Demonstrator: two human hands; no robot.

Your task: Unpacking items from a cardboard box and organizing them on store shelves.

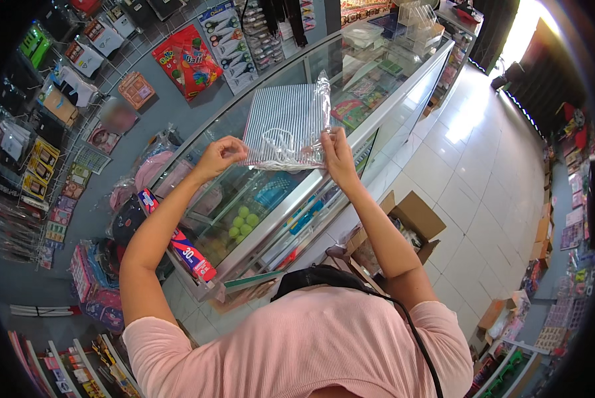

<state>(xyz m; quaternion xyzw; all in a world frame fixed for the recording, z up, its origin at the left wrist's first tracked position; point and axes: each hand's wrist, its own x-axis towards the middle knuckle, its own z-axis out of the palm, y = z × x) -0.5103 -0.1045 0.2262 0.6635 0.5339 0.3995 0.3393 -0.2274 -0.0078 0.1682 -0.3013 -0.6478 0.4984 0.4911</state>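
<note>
A packet of blue-and-white striped paper gift bags [280,114] in a clear plastic sleeve [322,94] is in front of me, above a glass display counter [228,239]. White cord handles [280,139] show through the plastic near its close edge. My left hand [225,153] pinches the sleeve at the near left corner, thumb against fingers. On the right side, my right hand [337,153] grips the loose plastic margin, thumb on top. Some of its fingers show blurred through the clear film.
A long cling-film box [190,253] lies along the counter's left end. Yellow-green balls [243,224] are inside the glass case. An opened cardboard box [417,219] stands on the tiled floor at right. Backpacks [98,283] and hanging packets line the left wall.
</note>
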